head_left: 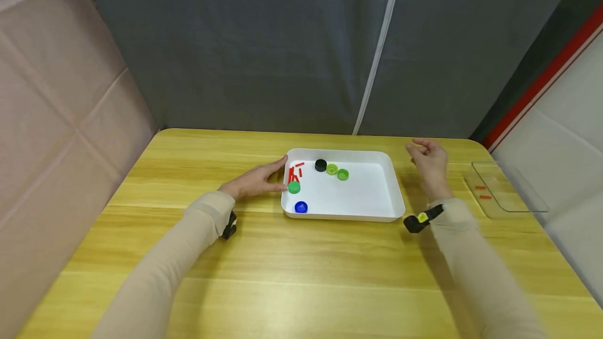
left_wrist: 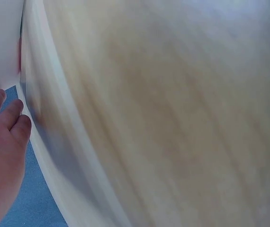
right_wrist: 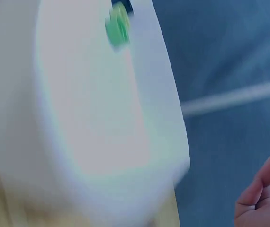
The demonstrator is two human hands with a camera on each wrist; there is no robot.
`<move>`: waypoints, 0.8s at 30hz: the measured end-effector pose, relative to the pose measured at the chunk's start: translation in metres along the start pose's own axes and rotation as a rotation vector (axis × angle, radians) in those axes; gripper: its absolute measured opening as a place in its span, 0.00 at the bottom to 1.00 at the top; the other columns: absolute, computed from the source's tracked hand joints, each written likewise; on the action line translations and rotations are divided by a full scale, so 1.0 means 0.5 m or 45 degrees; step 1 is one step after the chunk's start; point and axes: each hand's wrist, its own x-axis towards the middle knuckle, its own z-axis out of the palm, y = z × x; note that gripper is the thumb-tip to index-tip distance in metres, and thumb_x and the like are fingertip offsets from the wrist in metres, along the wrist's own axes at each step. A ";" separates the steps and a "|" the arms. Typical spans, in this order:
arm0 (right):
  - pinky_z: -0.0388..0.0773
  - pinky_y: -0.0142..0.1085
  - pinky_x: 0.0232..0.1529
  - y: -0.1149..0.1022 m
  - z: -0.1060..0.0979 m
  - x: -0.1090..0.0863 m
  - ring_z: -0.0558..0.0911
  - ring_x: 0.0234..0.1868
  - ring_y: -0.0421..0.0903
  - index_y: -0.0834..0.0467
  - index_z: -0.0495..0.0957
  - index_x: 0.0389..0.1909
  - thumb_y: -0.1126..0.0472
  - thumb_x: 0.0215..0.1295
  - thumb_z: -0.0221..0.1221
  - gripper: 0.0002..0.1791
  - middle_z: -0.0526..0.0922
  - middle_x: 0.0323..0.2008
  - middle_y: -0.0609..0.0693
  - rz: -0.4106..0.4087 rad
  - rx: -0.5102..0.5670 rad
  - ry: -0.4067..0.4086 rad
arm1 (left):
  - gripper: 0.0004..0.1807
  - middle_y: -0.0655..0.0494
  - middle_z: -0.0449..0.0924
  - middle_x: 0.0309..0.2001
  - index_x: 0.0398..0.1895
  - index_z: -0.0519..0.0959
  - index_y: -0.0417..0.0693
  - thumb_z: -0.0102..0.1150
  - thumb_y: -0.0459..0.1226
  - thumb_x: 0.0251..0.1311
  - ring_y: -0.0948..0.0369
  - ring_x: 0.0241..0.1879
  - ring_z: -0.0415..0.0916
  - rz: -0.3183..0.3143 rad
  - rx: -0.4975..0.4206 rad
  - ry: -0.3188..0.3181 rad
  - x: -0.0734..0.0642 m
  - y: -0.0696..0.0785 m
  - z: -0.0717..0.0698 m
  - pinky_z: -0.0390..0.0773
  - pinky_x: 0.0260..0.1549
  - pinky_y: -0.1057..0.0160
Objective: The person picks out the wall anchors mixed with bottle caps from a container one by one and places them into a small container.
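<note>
A white tray (head_left: 350, 203) holds several small red sticks (head_left: 293, 174) at its left end. Beside them are a green cap (head_left: 294, 187), a blue cap (head_left: 301, 207), a black cap (head_left: 321, 165), a yellow-green cap (head_left: 332, 169) and another green cap (head_left: 343, 174). My left hand (head_left: 256, 179) touches the tray's left rim, thumb and fingers spread. To the right of the tray, my right hand (head_left: 430, 164) is raised with fingers bent toward the thumb. In the right wrist view, no object shows at its fingertips, which are partly cut off.
A clear plastic box (head_left: 506, 187) stands at the table's right side, with two red sticks (head_left: 484, 192) visible in it. The wooden table (head_left: 301, 271) reaches back to a grey curtain (head_left: 245, 56). White panels flank both sides.
</note>
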 end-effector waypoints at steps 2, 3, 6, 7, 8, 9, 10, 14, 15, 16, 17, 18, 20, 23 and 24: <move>0.71 0.21 0.24 -0.004 0.034 -0.010 0.71 0.20 0.33 0.61 0.75 0.42 0.65 0.61 0.61 0.10 0.73 0.19 0.38 -0.017 0.017 -0.047 | 0.50 0.62 0.39 0.75 0.75 0.41 0.64 0.59 0.57 0.56 0.57 0.74 0.40 0.007 -0.001 -0.006 -0.001 0.000 -0.001 0.46 0.71 0.52; 0.71 0.22 0.25 -0.006 0.050 -0.014 0.71 0.20 0.34 0.63 0.75 0.43 0.65 0.61 0.61 0.11 0.73 0.19 0.38 -0.023 0.031 -0.070 | 0.50 0.61 0.39 0.75 0.75 0.41 0.63 0.59 0.57 0.56 0.56 0.74 0.40 0.015 0.000 -0.008 -0.001 0.000 -0.001 0.46 0.71 0.51; 0.72 0.22 0.26 -0.008 0.090 -0.024 0.70 0.20 0.33 0.67 0.74 0.47 0.64 0.61 0.61 0.16 0.71 0.18 0.38 -0.034 0.012 -0.141 | 0.50 0.60 0.39 0.75 0.75 0.40 0.63 0.59 0.57 0.57 0.56 0.74 0.39 0.015 -0.002 -0.013 -0.002 -0.001 -0.001 0.46 0.70 0.50; 0.72 0.22 0.26 -0.008 0.103 -0.028 0.69 0.20 0.33 0.67 0.74 0.48 0.64 0.61 0.61 0.17 0.71 0.18 0.38 -0.037 0.005 -0.165 | 0.50 0.60 0.39 0.75 0.75 0.40 0.64 0.59 0.57 0.56 0.56 0.74 0.39 0.014 0.000 -0.012 -0.003 -0.001 -0.001 0.46 0.70 0.50; 0.72 0.22 0.26 -0.006 0.115 -0.031 0.69 0.20 0.33 0.67 0.74 0.49 0.64 0.61 0.61 0.17 0.71 0.18 0.38 -0.033 0.001 -0.193 | 0.50 0.60 0.39 0.75 0.75 0.40 0.64 0.59 0.58 0.56 0.56 0.74 0.39 0.013 0.002 -0.011 -0.003 -0.001 -0.001 0.46 0.70 0.50; 0.72 0.22 0.26 -0.005 0.126 -0.035 0.69 0.20 0.33 0.67 0.74 0.49 0.64 0.61 0.61 0.17 0.71 0.18 0.38 -0.028 -0.015 -0.224 | 0.50 0.60 0.39 0.75 0.75 0.40 0.65 0.59 0.58 0.56 0.56 0.74 0.40 0.014 0.004 -0.011 -0.004 -0.002 -0.002 0.46 0.70 0.50; 0.72 0.22 0.26 -0.004 0.136 -0.039 0.69 0.20 0.33 0.67 0.74 0.50 0.64 0.61 0.60 0.18 0.71 0.19 0.38 -0.023 -0.024 -0.254 | 0.50 0.60 0.39 0.75 0.75 0.40 0.65 0.59 0.58 0.56 0.56 0.74 0.40 0.010 0.006 -0.010 -0.004 -0.002 -0.002 0.46 0.71 0.51; 0.72 0.24 0.26 0.001 0.179 -0.059 0.69 0.22 0.35 0.66 0.74 0.52 0.62 0.63 0.60 0.18 0.71 0.21 0.41 -0.013 -0.064 -0.385 | 0.50 0.60 0.39 0.75 0.75 0.40 0.66 0.58 0.59 0.56 0.56 0.74 0.40 0.006 0.009 -0.010 -0.005 -0.002 -0.003 0.46 0.71 0.51; 0.72 0.25 0.26 0.002 0.189 -0.064 0.69 0.22 0.35 0.66 0.73 0.52 0.62 0.63 0.60 0.18 0.71 0.21 0.41 -0.013 -0.077 -0.417 | 0.50 0.60 0.39 0.75 0.75 0.40 0.66 0.58 0.59 0.56 0.56 0.74 0.40 0.005 0.009 -0.009 -0.005 -0.003 -0.003 0.45 0.71 0.51; 0.72 0.26 0.26 0.003 0.200 -0.069 0.69 0.22 0.35 0.66 0.73 0.52 0.62 0.63 0.60 0.19 0.70 0.21 0.42 -0.009 -0.081 -0.448 | 0.50 0.60 0.39 0.75 0.75 0.40 0.66 0.58 0.59 0.55 0.57 0.74 0.40 0.003 0.011 -0.008 -0.005 -0.003 -0.003 0.45 0.71 0.51; 0.72 0.28 0.27 0.004 0.211 -0.074 0.69 0.23 0.36 0.66 0.73 0.52 0.62 0.63 0.60 0.18 0.70 0.22 0.43 -0.003 -0.092 -0.478 | 0.50 0.60 0.39 0.75 0.75 0.40 0.66 0.58 0.59 0.56 0.56 0.74 0.40 0.004 0.009 -0.009 -0.005 -0.003 -0.003 0.45 0.71 0.51; 0.72 0.29 0.27 0.006 0.221 -0.080 0.69 0.23 0.37 0.66 0.73 0.51 0.62 0.63 0.60 0.18 0.70 0.22 0.43 0.004 -0.099 -0.505 | 0.50 0.60 0.39 0.75 0.75 0.40 0.66 0.58 0.59 0.56 0.56 0.74 0.40 0.005 0.012 -0.008 -0.005 -0.003 -0.003 0.45 0.71 0.51; 0.71 0.30 0.26 0.010 0.241 -0.089 0.69 0.23 0.39 0.66 0.73 0.51 0.62 0.62 0.61 0.19 0.70 0.21 0.45 0.019 -0.118 -0.566 | 0.50 0.60 0.39 0.75 0.75 0.40 0.65 0.58 0.58 0.56 0.56 0.74 0.40 0.010 0.014 -0.006 -0.004 -0.004 -0.003 0.45 0.71 0.51; 0.69 0.30 0.25 0.017 0.267 -0.101 0.70 0.24 0.44 0.66 0.74 0.51 0.62 0.62 0.61 0.18 0.70 0.21 0.46 0.026 -0.163 -0.651 | 0.50 0.60 0.39 0.75 0.75 0.40 0.64 0.59 0.57 0.56 0.56 0.74 0.40 0.015 0.020 -0.005 -0.003 -0.005 -0.003 0.46 0.71 0.51; 0.68 0.29 0.24 0.019 0.275 -0.104 0.70 0.24 0.45 0.66 0.75 0.51 0.63 0.61 0.61 0.18 0.69 0.21 0.46 0.020 -0.185 -0.674 | 0.49 0.60 0.39 0.75 0.75 0.41 0.63 0.59 0.57 0.56 0.56 0.74 0.40 0.017 0.023 -0.002 -0.003 -0.006 -0.003 0.45 0.71 0.51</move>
